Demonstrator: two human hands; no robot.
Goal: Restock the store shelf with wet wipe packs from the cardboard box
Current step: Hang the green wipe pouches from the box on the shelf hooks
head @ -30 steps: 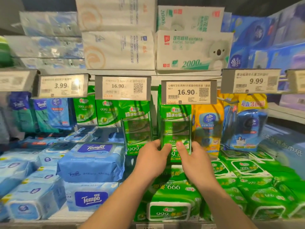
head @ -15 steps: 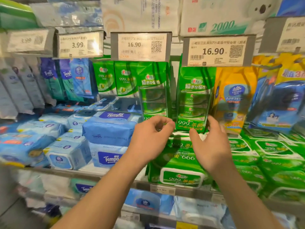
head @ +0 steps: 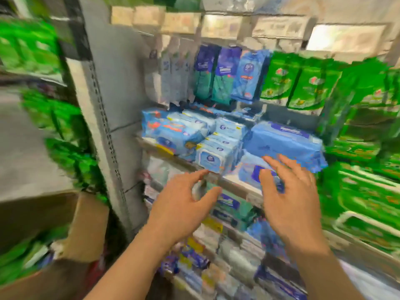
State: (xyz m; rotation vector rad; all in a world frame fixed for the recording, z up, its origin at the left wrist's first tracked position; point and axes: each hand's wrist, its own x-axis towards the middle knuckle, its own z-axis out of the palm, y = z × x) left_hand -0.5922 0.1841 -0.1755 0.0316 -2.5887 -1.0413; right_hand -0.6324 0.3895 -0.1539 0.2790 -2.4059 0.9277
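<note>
Whole shot is pretty smeared, so take the fine details with a grain of salt. Far left there's a blur of green wet wipe packs (head: pixel 65 131), and below them the brown cardboard box (head: pixel 86 226) sits low in the corner with more green showing just beside it; can't tell what's actually inside. Next over is a grey shelf upright (head: pixel 112 109) with a row of slots running down it.

Past that is the store shelf (head: pixel 229 180), its front edge running diagonally. On it sit light blue wipe packs (head: pixel 207 146) stacked a couple high, and just beside them on the right a bigger blue pack (head: pixel 283 144) resting on top of another one. Hanging above are dark blue and teal pouches (head: pixel 216 74), then green pouches (head: pixel 303 83) further along.

Both hands are up in front of that shelf edge and neither is holding anything. The left hand (head: pixel 181 204) has its fingers loosely spread, tips close to the shelf lip but I can't tell if they touch it. The right hand (head: pixel 290 198) has its fingers apart and fairly straight, in front of the lower blue pack. Far right is a mass of green packs (head: pixel 368 191) lying flat on the same level.
</note>
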